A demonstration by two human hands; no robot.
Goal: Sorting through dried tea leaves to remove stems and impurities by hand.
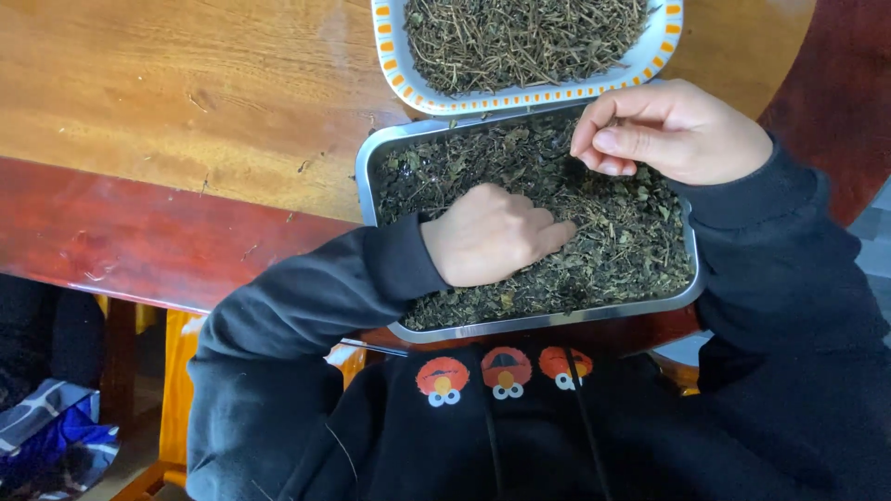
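Observation:
A rectangular metal tray (364,167) full of dried dark green leaves (631,246) sits at the near edge of the wooden table. My left hand (492,237) rests knuckles up on the leaves in the tray's middle, fingers curled and pointing right. Above the tray's far right corner, my right hand (670,128) pinches a thin dried stem (613,121) between thumb and forefinger. Just beyond the metal tray stands a white tray with an orange dashed rim (394,65), holding a heap of dried stems (520,37).
The wooden table (186,102) has a glossy tan top with a red-brown edge band (139,237). A few leaf crumbs lie left of the metal tray. My black sleeves and sweatshirt fill the foreground. Blue cloth (46,436) lies on the floor at lower left.

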